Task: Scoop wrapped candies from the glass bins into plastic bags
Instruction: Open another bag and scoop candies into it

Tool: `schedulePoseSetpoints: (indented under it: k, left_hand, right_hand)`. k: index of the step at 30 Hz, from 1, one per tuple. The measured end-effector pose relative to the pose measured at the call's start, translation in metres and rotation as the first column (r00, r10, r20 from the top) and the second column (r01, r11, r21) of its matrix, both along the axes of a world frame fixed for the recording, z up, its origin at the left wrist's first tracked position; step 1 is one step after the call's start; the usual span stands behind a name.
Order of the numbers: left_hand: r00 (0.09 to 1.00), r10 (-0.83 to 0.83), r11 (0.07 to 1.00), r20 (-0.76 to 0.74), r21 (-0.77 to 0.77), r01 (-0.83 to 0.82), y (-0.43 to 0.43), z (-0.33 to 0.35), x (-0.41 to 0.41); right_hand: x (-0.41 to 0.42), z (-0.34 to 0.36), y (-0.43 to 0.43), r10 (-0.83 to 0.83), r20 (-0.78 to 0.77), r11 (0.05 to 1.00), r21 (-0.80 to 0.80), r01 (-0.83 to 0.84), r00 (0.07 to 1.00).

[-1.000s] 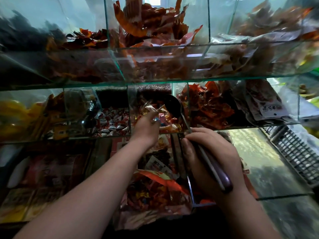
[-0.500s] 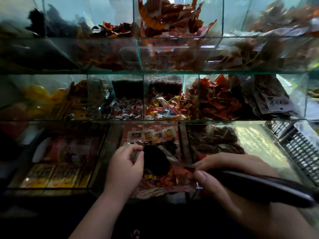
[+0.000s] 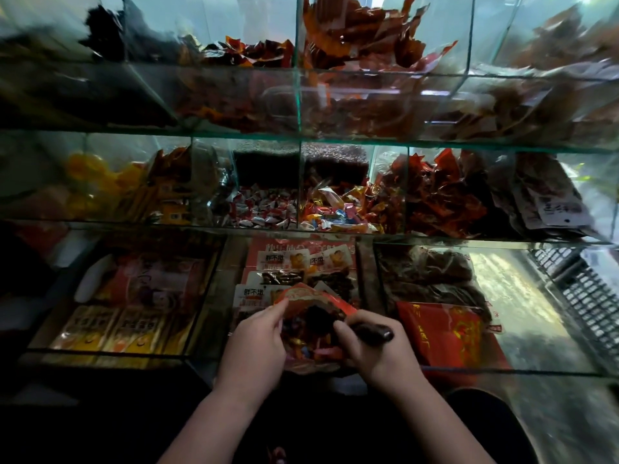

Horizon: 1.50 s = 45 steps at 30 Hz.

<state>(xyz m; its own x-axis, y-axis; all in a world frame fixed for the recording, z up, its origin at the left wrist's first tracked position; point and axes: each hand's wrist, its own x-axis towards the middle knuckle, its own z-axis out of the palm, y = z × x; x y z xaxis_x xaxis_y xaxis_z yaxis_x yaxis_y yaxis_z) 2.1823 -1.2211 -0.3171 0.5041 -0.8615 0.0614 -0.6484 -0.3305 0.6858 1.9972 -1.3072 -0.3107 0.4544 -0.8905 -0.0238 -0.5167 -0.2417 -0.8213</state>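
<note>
A red-rimmed plastic bag [image 3: 313, 301] with colourful wrapped candies inside hangs in front of the lowest glass bins. My left hand [image 3: 256, 343] grips the bag's left rim and holds its mouth wide. My right hand [image 3: 371, 349] is closed on the dark handle of a scoop [image 3: 370, 331]. The scoop's dark bowl [image 3: 320, 318] is tipped down inside the bag. The middle shelf holds a glass bin of mixed colourful candies [image 3: 338, 209]. Next to it on the left is a bin of red-and-white candies [image 3: 264, 209].
Three tiers of glass bins [image 3: 298, 135] face me, filled with red and brown snack packets. A red packet [image 3: 449, 333] lies in the lower right bin. Yellow packets [image 3: 110, 333] fill the lower left bin. A black crate [image 3: 582, 289] stands at the right.
My hands came down from the mixed candy bin on the middle shelf to the lowest tier. The scoop's bowl has gone into the bag, which my left hand now holds wide.
</note>
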Motion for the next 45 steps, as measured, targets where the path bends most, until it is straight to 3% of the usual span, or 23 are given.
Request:
schedulePoseSetpoints:
  k: [6, 8, 11, 14, 15, 18, 20, 24, 27, 31, 32, 34, 37, 39, 42, 45]
  left_hand:
    - [0.999, 0.023, 0.999, -0.030, -0.034, -0.024, -0.003, -0.002, 0.003]
    - [0.999, 0.043, 0.998, -0.013, -0.043, -0.043, -0.005, -0.001, 0.003]
    - [0.999, 0.044, 0.997, -0.008, -0.062, -0.044, -0.005, 0.000, 0.004]
    - [0.998, 0.064, 0.996, -0.025, -0.057, -0.065, -0.004, -0.001, 0.005]
    - [0.996, 0.068, 0.995, -0.050, -0.064, -0.071, -0.005, -0.001, 0.004]
    - [0.987, 0.072, 0.994, -0.140, -0.076, -0.084, -0.007, -0.004, -0.001]
    - [0.985, 0.088, 0.993, -0.148, -0.071, -0.099, -0.005, -0.004, -0.004]
    - [0.988, 0.080, 0.993, -0.135, -0.073, -0.090, 0.000, 0.001, 0.000]
    - [0.992, 0.121, 0.985, 0.029, -0.131, -0.116, 0.001, 0.012, -0.001]
    - [0.987, 0.006, 0.908, 0.158, -0.415, 0.061, 0.002, 0.023, -0.017]
    - [0.991, -0.070, 0.921, 0.110, -0.375, 0.107, 0.000, 0.023, -0.024]
    - [0.984, -0.179, 0.973, -0.001, -0.150, 0.177, -0.008, 0.017, -0.036]
    - [0.979, -0.198, 0.958, -0.049, 0.200, 0.204, -0.026, -0.004, -0.045]
    - [0.977, -0.197, 0.917, -0.082, 0.336, 0.213, -0.035, -0.013, -0.046]
    - [0.985, -0.156, 0.917, -0.077, 0.360, 0.174, -0.042, -0.024, -0.046]
    - [0.995, -0.104, 0.977, 0.002, 0.185, 0.102, -0.040, -0.034, -0.047]
  right_hand:
    - [-0.003, 0.008, -0.010, 0.018, -0.004, 0.992, 0.124, -0.017, 1.000]
    - [0.005, -0.002, -0.005, -0.113, 0.034, 0.969, 0.226, 0.103, 0.993]
    - [0.002, -0.009, -0.005, -0.408, 0.172, 0.867, 0.381, 0.321, 0.897]
    - [-0.007, -0.005, -0.012, -0.530, 0.256, 0.749, 0.589, 0.304, 0.809]
    - [-0.007, -0.004, -0.013, -0.519, 0.253, 0.746, 0.601, 0.288, 0.817]
    - [0.000, -0.007, -0.006, -0.340, 0.120, 0.868, 0.420, 0.263, 0.933]
    - [0.005, -0.008, 0.002, -0.311, 0.131, 0.875, 0.427, 0.229, 0.942]
    - [0.003, -0.008, 0.003, -0.499, 0.227, 0.768, 0.563, 0.306, 0.836]
    - [-0.004, 0.004, 0.003, -0.618, 0.286, 0.672, 0.675, 0.304, 0.732]
    - [-0.016, 0.022, 0.006, -0.602, 0.301, 0.731, 0.581, 0.358, 0.739]
    - [-0.018, 0.029, 0.007, -0.585, 0.292, 0.772, 0.486, 0.409, 0.757]
    - [-0.023, 0.045, 0.009, -0.549, 0.289, 0.822, 0.358, 0.443, 0.784]
    - [-0.028, 0.059, 0.011, -0.530, 0.347, 0.817, 0.453, 0.357, 0.774]
    - [-0.035, 0.064, 0.014, -0.518, 0.381, 0.794, 0.547, 0.266, 0.766]
    - [-0.048, 0.076, 0.017, -0.502, 0.425, 0.775, 0.608, 0.174, 0.753]
    - [-0.054, 0.084, 0.022, -0.467, 0.493, 0.773, 0.631, 0.068, 0.734]
